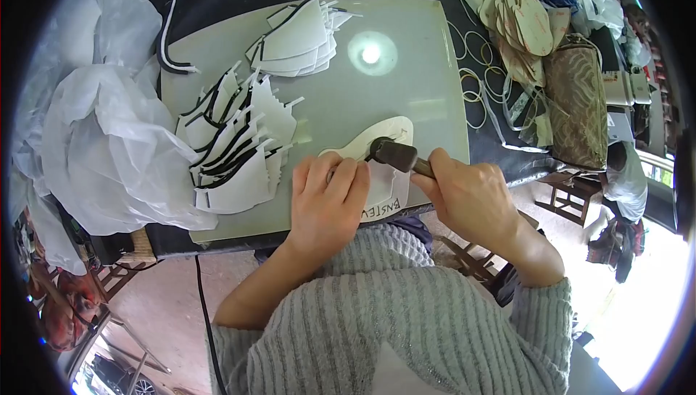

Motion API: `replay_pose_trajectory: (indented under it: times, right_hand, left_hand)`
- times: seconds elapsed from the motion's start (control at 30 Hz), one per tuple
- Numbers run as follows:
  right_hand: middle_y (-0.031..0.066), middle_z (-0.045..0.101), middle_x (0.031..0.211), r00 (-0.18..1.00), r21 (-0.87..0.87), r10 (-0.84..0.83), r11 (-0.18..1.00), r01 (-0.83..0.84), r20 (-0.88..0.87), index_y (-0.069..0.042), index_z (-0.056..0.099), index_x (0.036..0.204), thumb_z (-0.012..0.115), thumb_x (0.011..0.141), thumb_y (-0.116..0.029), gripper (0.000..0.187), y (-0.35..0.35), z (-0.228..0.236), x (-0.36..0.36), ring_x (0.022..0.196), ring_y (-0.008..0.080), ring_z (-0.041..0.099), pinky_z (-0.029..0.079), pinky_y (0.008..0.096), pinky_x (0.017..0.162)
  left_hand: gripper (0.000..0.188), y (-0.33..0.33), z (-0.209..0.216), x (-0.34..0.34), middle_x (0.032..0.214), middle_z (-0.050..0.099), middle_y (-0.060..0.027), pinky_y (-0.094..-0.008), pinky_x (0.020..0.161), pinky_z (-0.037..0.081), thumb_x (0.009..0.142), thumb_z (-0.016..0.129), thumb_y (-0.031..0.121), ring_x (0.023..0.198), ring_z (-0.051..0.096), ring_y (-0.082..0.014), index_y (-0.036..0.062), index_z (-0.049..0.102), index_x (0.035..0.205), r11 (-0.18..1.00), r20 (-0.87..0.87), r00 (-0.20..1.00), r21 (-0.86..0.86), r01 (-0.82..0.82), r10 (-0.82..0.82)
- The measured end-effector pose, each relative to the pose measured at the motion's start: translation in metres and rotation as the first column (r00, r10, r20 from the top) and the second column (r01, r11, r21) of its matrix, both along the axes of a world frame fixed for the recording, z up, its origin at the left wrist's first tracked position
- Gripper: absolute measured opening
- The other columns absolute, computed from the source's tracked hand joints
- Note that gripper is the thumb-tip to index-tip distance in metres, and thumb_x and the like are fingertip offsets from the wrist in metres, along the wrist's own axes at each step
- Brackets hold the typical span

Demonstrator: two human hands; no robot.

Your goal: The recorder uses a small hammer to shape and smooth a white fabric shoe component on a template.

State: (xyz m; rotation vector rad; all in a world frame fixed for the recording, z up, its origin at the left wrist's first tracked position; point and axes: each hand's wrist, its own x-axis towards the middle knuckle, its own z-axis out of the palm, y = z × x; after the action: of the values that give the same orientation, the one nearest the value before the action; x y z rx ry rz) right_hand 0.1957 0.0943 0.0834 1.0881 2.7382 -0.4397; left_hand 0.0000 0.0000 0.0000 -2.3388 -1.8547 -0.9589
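In my right hand is a small hammer, its handle gripped and its dark head over a white cut piece. That piece lies on a cream, curved flat template with handwriting along its near edge. My left hand presses on the left side of the piece, fingers bent and close together; what lies under the fingertips is hidden. Left of it are overlapping white cut pieces with black edging. A second fanned stack of such pieces sits farther back.
A grey-green board covers much of the black table. Crumpled translucent plastic bags fill the left side. Yellowish rings, beige flat shapes and a brown patterned pouch lie right. A black-and-white strip curves at the back left.
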Motion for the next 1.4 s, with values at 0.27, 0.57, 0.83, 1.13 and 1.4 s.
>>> replay_pose_trajectory:
  times: [0.27, 0.57, 0.83, 1.13, 1.4]
  right_hand:
    - [0.0117, 0.062, 0.060, 0.991, -0.128, -0.132, 0.983, 0.132, 0.008, -0.003, 0.051, 0.089, 0.058, 0.097, -0.039, 0.037, -0.004, -0.004, 0.005, 0.053, 0.0315, 0.066, 0.049, 0.0414, 0.044]
    - [0.0118, 0.063, 0.061, 0.963, -0.125, -0.203, 0.975, 0.182, -0.180, 0.001, 0.054, 0.093, 0.059, 0.097, -0.040, 0.041, -0.017, -0.011, 0.013, 0.057, 0.0328, 0.067, 0.053, 0.0420, 0.051]
    - [0.0122, 0.064, 0.063, 0.967, -0.166, -0.182, 0.974, 0.153, -0.178, 0.000, 0.055, 0.099, 0.055, 0.099, -0.041, 0.041, -0.010, -0.016, 0.015, 0.057, 0.0348, 0.067, 0.053, 0.0443, 0.052]
    - [0.0135, 0.056, 0.056, 0.926, -0.040, -0.075, 0.997, 0.065, -0.370, -0.003, 0.050, 0.087, 0.059, 0.097, -0.030, 0.030, -0.002, 0.010, 0.003, 0.050, 0.0357, 0.060, 0.047, 0.0449, 0.046]
    - [0.0118, 0.056, 0.056, 0.936, 0.024, -0.040, 0.998, 0.052, -0.350, -0.003, 0.051, 0.085, 0.059, 0.098, -0.032, 0.033, -0.001, 0.013, -0.001, 0.049, 0.0318, 0.061, 0.048, 0.0412, 0.044]
  left_hand:
    - [0.022, 0.008, 0.002, 0.003, 0.098, 0.062, -0.0065, -0.0435, 0.083, 0.044, 0.078, 0.067, 0.008, 0.095, 0.058, -0.0273, 0.0051, 0.068, 0.100, 0.998, -0.031, 0.999, 0.061, -0.012, 0.014]
    - [0.015, 0.005, 0.010, 0.008, 0.099, 0.062, -0.0070, -0.0441, 0.084, 0.043, 0.087, 0.065, 0.008, 0.093, 0.057, -0.0301, 0.0038, 0.069, 0.101, 0.998, 0.137, 0.989, -0.012, -0.062, 0.063]
    - [0.015, -0.007, 0.005, 0.003, 0.098, 0.062, -0.0057, -0.0438, 0.083, 0.043, 0.088, 0.066, 0.009, 0.091, 0.057, -0.0288, 0.0048, 0.071, 0.102, 0.998, -0.055, 0.998, 0.044, -0.033, 0.035]
    - [0.018, -0.008, 0.004, 0.001, 0.097, 0.062, -0.0060, -0.0412, 0.079, 0.044, 0.084, 0.069, 0.005, 0.089, 0.058, -0.0277, 0.0052, 0.071, 0.103, 0.997, 0.058, 0.997, 0.039, -0.061, 0.059]
    - [0.034, -0.006, -0.001, -0.002, 0.103, 0.059, -0.0076, -0.0415, 0.083, 0.045, 0.070, 0.063, 0.010, 0.093, 0.058, -0.0249, -0.0011, 0.067, 0.101, 0.997, 0.047, 0.999, 0.083, 0.008, -0.012]
